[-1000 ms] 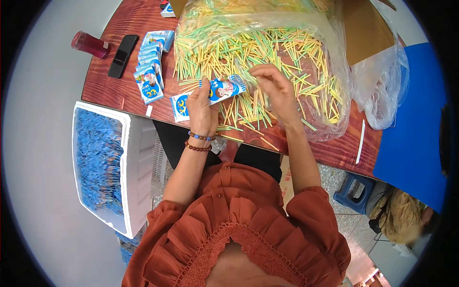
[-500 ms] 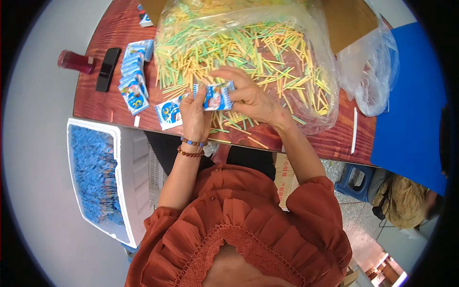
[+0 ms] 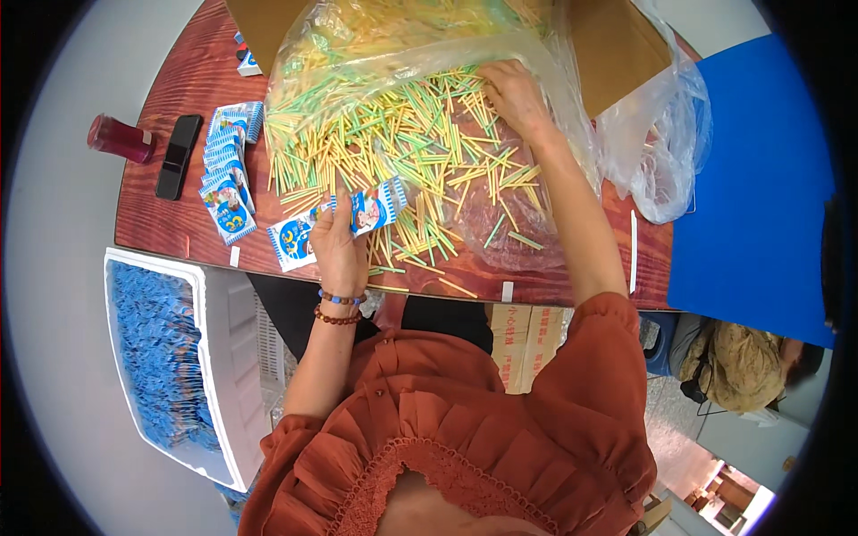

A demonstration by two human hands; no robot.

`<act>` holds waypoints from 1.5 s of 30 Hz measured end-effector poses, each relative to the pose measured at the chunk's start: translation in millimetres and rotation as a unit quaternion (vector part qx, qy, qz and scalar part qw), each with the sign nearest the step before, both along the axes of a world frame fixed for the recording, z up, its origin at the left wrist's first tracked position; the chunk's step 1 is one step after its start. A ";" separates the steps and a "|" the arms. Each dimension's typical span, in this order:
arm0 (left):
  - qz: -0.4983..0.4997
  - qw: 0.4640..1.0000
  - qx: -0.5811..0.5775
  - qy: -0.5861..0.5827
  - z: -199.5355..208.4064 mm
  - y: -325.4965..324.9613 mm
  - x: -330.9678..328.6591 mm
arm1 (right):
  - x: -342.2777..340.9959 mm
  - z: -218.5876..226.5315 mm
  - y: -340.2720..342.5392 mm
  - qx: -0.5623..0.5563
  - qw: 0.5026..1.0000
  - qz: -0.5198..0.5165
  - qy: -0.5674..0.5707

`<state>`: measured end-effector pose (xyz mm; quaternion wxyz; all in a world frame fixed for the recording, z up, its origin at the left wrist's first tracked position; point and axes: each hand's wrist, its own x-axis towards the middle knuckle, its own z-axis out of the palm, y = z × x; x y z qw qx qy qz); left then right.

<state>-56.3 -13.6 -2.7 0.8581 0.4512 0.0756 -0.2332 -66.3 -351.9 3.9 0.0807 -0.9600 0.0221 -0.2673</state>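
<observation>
My left hand (image 3: 340,255) grips a small blue-and-white packet (image 3: 375,207) above the near edge of the table, its thumb over the packet's left end. Partly behind that hand lies another blue-and-white packet (image 3: 293,239). My right hand (image 3: 520,98) reaches to the far side of a wide heap of thin yellow and green sticks (image 3: 357,147). Its fingers curl down at the heap's edge, and what they pinch is hidden. The sticks spill from and lie on a clear plastic bag (image 3: 509,255). To the left, several like packets (image 3: 225,210) overlap in a row.
Left of the packets are a black phone (image 3: 179,156) and a dark red bottle (image 3: 121,138). A white foam box (image 3: 207,375) full of blue packets stands below the table's left edge. Behind the heap is a cardboard box (image 3: 617,45); a crumpled clear bag (image 3: 657,152) and blue sheet (image 3: 760,179) lie right.
My right hand has let go of the packet and moved away to the far side of the sticks. My left hand keeps hold of the packet. The whole view has shifted slightly.
</observation>
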 end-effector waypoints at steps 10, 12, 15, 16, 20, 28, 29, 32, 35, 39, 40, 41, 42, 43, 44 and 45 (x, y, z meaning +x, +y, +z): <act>-0.001 1.000 -0.029 -0.007 -15.5 15.0 9.1 | 27.9 -5.5 -1.3 -0.219 0.967 -0.062 0.114; -0.002 0.999 -0.037 -0.008 -15.5 15.9 7.9 | 23.6 -6.4 -1.4 -0.224 0.967 -0.059 0.110; -0.004 0.999 -0.036 0.000 -10.6 16.8 6.5 | 12.0 -2.8 2.1 -0.213 0.972 -0.047 0.083; -0.002 0.999 -0.033 0.001 -8.5 17.8 6.5 | 7.2 0.3 5.8 -0.196 0.978 -0.039 0.060; -0.007 0.999 -0.038 -0.001 -10.4 21.4 9.5 | -7.1 22.3 23.3 -0.130 0.975 -0.076 0.163; -0.031 0.998 -0.057 0.011 -7.5 14.1 3.8 | -29.0 12.1 34.4 0.679 0.713 -0.025 0.171; -0.030 0.998 -0.055 0.010 -7.5 15.6 3.8 | -28.9 6.4 36.7 0.680 0.712 -0.023 0.171; -0.032 0.998 -0.048 0.011 -8.5 16.5 4.3 | -33.3 -4.7 42.6 0.757 0.642 0.027 0.117; -0.029 0.999 -0.044 0.004 -11.8 19.3 5.6 | -30.6 2.5 56.2 0.774 0.630 0.017 0.062; -0.029 0.998 -0.050 0.017 -8.8 20.5 5.0 | -29.8 10.2 88.7 0.641 0.767 -0.025 0.031; -0.031 0.998 -0.052 0.028 -7.6 17.3 4.2 | -33.0 11.9 95.0 0.527 0.848 -0.045 0.022; -0.039 0.996 -0.069 0.034 -6.7 13.9 3.4 | -29.0 -23.9 87.5 0.536 0.844 -0.002 0.014; -0.035 0.997 -0.066 0.034 -7.3 12.9 3.7 | -29.0 -26.6 88.8 0.539 0.842 0.002 0.016; -0.044 0.995 -0.081 0.035 -8.0 11.6 3.9 | -31.2 -28.3 88.7 0.468 0.884 -0.010 0.020; -0.053 0.993 -0.096 0.035 -8.6 10.6 4.0 | -32.5 -31.1 90.7 0.393 0.919 -0.021 0.024; -0.053 0.994 -0.088 0.037 -8.8 12.2 4.8 | -31.8 -16.1 104.5 0.499 0.866 -0.014 -0.024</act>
